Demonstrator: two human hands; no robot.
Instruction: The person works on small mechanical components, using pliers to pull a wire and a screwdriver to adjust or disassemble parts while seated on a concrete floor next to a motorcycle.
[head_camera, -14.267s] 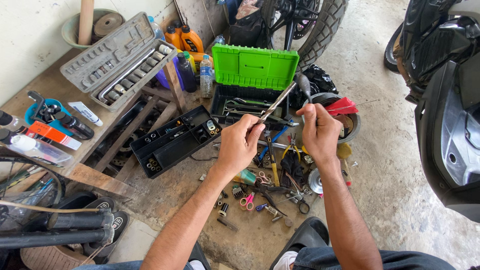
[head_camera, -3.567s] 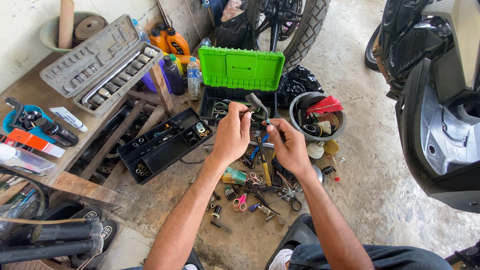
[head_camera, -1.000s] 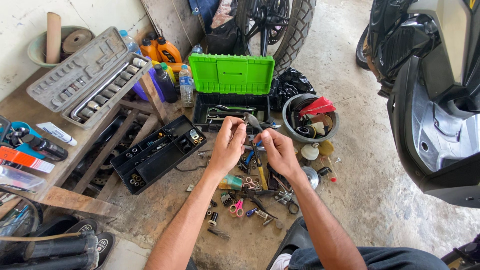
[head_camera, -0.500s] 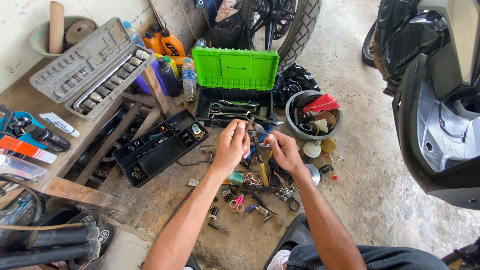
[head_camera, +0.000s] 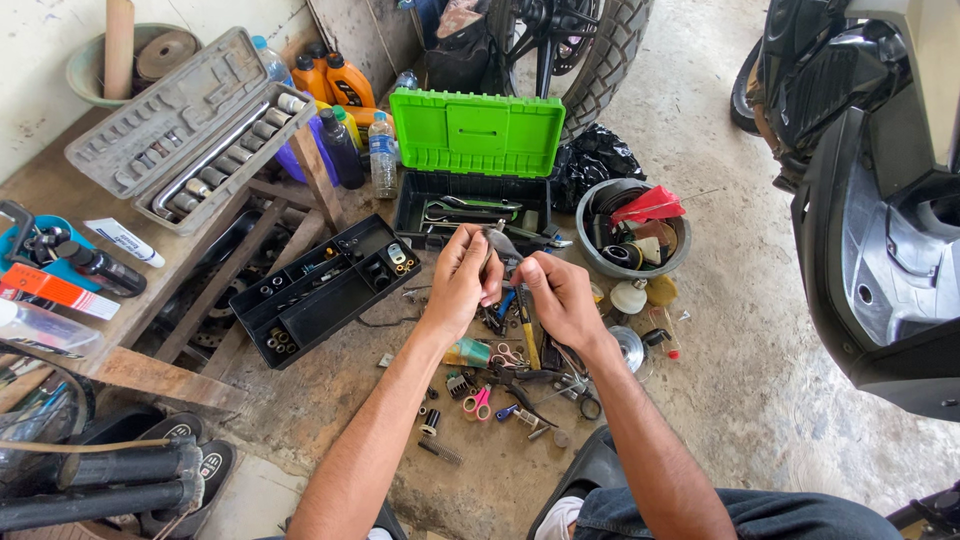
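Note:
My left hand (head_camera: 463, 277) and my right hand (head_camera: 557, 297) are held close together above a heap of small hand tools (head_camera: 515, 375) on the concrete floor. Both grip one small grey metal tool (head_camera: 501, 246) between them; its tip pokes up between the fingers, and its lower part is hidden by the hands. Just beyond the hands stands an open black toolbox with a green lid (head_camera: 476, 133), with wrenches in it.
A black parts tray (head_camera: 325, 290) lies left of the hands. A grey socket set case (head_camera: 190, 125) rests on a wooden bench. Bottles (head_camera: 381, 155), a grey bowl of odds (head_camera: 637, 228), a motorcycle wheel (head_camera: 590, 40) and a scooter body (head_camera: 880, 200) ring the spot.
My hands have drawn closer together and slightly lower over the tool heap. A long thin tool held up long ago is gone; now a short grey tool sits between the hands.

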